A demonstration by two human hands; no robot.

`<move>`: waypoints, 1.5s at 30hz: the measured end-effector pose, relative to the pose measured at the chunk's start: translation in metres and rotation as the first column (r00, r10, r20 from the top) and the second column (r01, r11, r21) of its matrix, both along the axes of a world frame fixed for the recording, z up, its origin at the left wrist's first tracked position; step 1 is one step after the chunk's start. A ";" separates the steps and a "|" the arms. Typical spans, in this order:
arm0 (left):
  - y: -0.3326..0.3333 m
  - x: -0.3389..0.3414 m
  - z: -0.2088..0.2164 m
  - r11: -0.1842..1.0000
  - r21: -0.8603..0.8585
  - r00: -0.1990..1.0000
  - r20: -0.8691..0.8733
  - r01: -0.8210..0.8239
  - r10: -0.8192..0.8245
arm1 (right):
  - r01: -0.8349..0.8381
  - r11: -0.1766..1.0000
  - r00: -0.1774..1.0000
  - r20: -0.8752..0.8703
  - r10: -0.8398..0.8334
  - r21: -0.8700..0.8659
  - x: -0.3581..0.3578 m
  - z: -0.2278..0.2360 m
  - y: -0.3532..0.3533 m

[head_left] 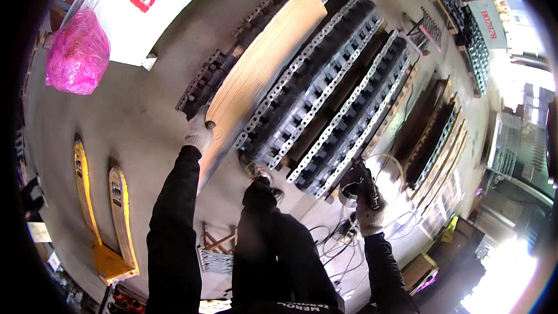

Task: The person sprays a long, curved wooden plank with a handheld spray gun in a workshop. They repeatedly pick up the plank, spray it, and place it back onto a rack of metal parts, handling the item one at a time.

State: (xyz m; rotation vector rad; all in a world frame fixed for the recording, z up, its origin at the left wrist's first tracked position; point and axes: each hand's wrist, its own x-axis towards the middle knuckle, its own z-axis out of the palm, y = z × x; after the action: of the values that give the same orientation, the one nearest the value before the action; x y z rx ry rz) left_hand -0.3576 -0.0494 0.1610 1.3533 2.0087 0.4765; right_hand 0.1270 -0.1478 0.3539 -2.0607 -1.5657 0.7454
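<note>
My left hand, in a pale work glove, grips the left edge of a long sheet of brown cardboard. The cardboard lies slanted along dark track chains with light, holed side links, and its near end reaches past them. Wrapped round a dark hand tool is my right hand, also gloved. A round, silver-rimmed part shows at the tool's left side; its exact kind cannot be made out. The tool is held by the near right end of the chains, close to a pale looped hose.
Yellow pallet-truck forks lie at the left. A pink-wrapped bundle and a white panel stand far left. Black cables trail over the floor near my legs. More chains and long bars lie to the right.
</note>
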 end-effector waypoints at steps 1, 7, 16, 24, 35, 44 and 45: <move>-0.008 -0.003 -0.008 1.000 0.006 1.000 0.014 -0.005 0.005 | 0.016 0.999 1.000 -0.013 -0.016 -0.035 -0.004 -0.003 -0.010; -0.018 0.018 -0.020 0.999 -0.044 1.000 0.015 -0.003 0.004 | 0.041 0.995 0.994 -0.099 -0.049 -0.087 -0.008 -0.032 -0.060; -0.010 0.013 -0.075 0.984 -0.151 0.995 -0.017 0.100 -0.103 | -0.092 0.995 0.993 0.074 0.095 -0.037 -0.005 -0.068 -0.104; -0.009 0.004 -0.123 0.975 -0.168 0.989 0.001 0.145 -0.147 | 0.169 0.970 0.963 -0.180 -0.200 -0.174 -0.038 -0.064 -0.099; -0.015 -0.010 -0.171 0.977 -0.149 0.988 0.011 0.153 -0.153 | 0.118 0.956 0.992 -0.014 -0.126 -0.267 -0.051 -0.084 -0.087; -0.009 -0.005 -0.162 0.963 -0.205 0.983 -0.020 0.175 -0.183 | 0.161 0.978 0.974 -0.138 -0.179 -0.132 -0.068 -0.119 -0.040; -0.008 -0.005 -0.161 0.963 -0.205 0.983 -0.019 0.174 -0.182 | 0.158 0.980 0.974 -0.141 -0.175 -0.121 -0.070 -0.122 -0.030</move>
State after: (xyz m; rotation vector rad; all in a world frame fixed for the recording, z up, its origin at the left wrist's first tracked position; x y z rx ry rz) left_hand -0.3625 -0.0578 -0.0002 1.4073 1.8854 0.1609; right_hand 0.0567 -0.1773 0.2322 -2.1273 -1.2777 0.9176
